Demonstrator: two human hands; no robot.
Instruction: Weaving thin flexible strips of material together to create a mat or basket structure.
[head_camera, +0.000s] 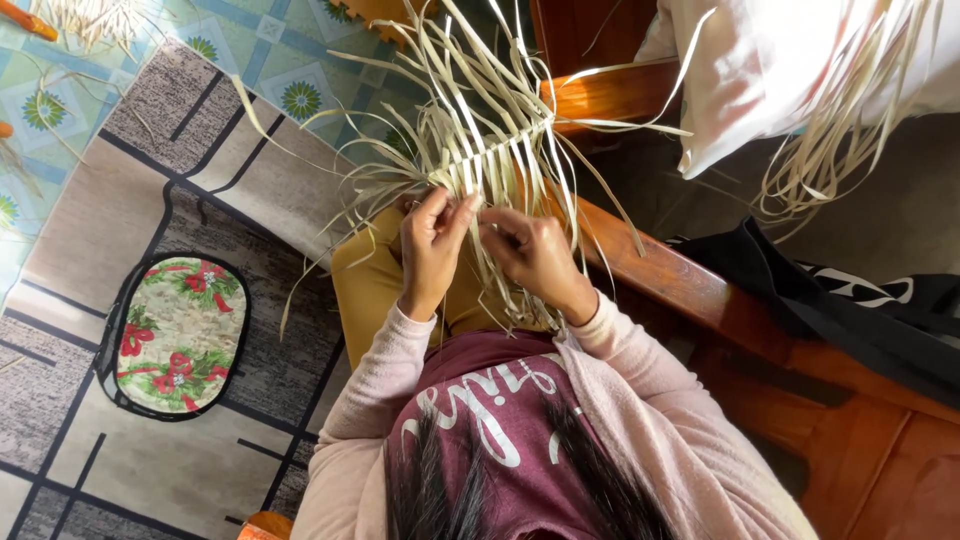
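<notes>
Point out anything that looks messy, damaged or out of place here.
Nothing looks damaged. The left hand and right hand pinch pale straw strips whose loose ends splay unevenly. A few stray strips lie scattered on the patterned floor mat.

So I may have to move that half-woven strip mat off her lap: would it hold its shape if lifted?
Probably not well. The mat has only a narrow woven band; the loose strip ends fan out and droop, so it likely flops. The strips look thin and dry, so likely light but easy to crease. Both the left hand and right hand pinch strips, hinting the weave could slip.
</notes>
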